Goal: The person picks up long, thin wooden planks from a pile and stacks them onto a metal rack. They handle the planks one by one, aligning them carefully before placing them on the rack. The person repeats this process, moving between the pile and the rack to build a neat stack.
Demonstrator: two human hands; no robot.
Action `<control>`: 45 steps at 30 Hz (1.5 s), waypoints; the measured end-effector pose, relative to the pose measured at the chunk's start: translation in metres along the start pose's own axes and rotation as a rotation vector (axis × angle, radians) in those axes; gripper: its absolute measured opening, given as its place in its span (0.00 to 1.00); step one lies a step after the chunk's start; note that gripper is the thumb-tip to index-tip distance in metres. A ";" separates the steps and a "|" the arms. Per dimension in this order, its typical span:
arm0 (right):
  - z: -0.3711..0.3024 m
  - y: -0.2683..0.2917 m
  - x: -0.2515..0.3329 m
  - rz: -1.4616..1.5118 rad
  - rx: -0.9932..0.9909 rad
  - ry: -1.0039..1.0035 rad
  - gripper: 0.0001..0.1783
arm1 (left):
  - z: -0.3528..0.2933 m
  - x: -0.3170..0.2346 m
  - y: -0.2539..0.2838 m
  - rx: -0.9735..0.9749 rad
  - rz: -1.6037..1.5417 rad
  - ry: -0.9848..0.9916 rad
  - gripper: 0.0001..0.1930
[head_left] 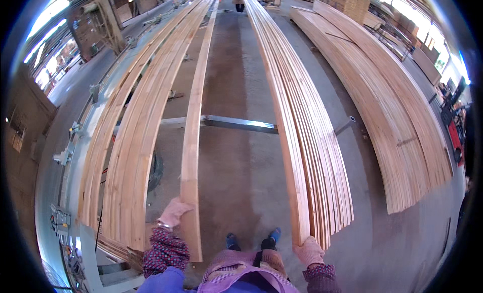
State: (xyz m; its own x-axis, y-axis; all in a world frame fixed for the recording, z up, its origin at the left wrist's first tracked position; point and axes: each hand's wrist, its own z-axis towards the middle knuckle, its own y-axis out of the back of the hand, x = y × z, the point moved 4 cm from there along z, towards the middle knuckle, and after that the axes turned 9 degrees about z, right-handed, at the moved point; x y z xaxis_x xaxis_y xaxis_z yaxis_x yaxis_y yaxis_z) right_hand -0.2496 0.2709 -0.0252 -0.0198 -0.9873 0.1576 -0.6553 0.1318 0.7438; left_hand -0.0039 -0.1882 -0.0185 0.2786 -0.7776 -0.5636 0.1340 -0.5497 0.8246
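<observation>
In a pale pink work glove, my left hand (176,212) grips the left edge of a long wooden board (191,157), a little short of its near end. That board lies apart from the other boards on the left. My right hand (309,252), gloved alike, is closed round the near end of the leftmost board (293,192) in the right-hand row. The rest of the row (322,182) consists of several narrow boards set on edge side by side. Both hands' fingertips are partly hidden by the wood.
More boards (136,192) lie side by side at the left on a metal frame. A steel crossbar (241,124) spans between left and right boards. Farther right stands a wide stack of planks (382,101). At the far end, dark legs (239,6) of a person show.
</observation>
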 end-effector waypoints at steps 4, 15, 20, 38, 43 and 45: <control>-0.027 0.003 -0.008 0.190 -0.022 0.025 0.34 | 0.082 -0.076 -0.095 -0.061 -0.342 0.167 0.10; -0.047 -0.017 -0.048 0.524 -0.132 0.131 0.31 | 0.190 -0.209 -0.235 -0.117 -1.037 0.523 0.21; -0.049 -0.007 -0.048 0.591 -0.146 0.121 0.29 | 0.175 -0.229 -0.228 -0.103 -0.898 0.563 0.24; -0.056 -0.075 -0.126 1.630 -0.157 -0.249 0.25 | 0.193 -0.275 -0.263 -0.109 -0.487 0.436 0.48; -0.056 -0.086 -0.105 1.555 -0.176 -0.122 0.22 | 0.204 -0.272 -0.252 -0.079 -0.678 0.483 0.47; -0.057 -0.073 -0.097 1.320 -0.338 0.091 0.20 | 0.204 -0.272 -0.252 -0.082 -0.685 0.495 0.48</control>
State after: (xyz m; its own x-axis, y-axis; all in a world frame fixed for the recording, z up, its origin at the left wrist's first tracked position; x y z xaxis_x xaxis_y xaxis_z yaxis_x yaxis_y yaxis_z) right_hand -0.1570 0.3617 -0.0581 -0.4233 -0.1032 0.9001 0.0274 0.9916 0.1266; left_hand -0.3075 0.0999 -0.0827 0.4924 -0.0475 -0.8691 0.4882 -0.8116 0.3209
